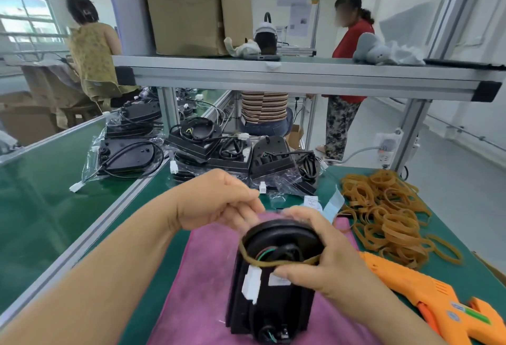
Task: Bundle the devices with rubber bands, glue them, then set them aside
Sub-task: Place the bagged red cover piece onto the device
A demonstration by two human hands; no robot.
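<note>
Black device (273,298) is lying closest, on a pink cloth (197,276) at the near edge of the green counter (41,207), round end pointing away from the camera. White connector (251,284) is sitting on its top face, and red and green wires (264,253) are showing in the round recess. A tan rubber band (273,263) is running across that round end.

Right hand (315,259) is gripping the device from the right side, fingers curled over the rim and thumb pressing down near a white label, with the band passing under it. Left hand (216,199) is hovering just above the far rim, fingers clenched together and pinching what looks like the far part of the band. That spot is blurred.

Loose pile of rubber bands (388,216) is lying on the counter to the right, apart from the cloth. Orange glue gun (427,298) is lying just beside the cloth, near the right wrist, untouched.

Further back, more black devices in clear bags (128,152) are piling up across the counter. An aluminium shelf (301,76) is spanning above them, carrying a cardboard box (191,7) and a grey soft toy (372,48). Three other people are sitting or standing behind the shelf
</note>
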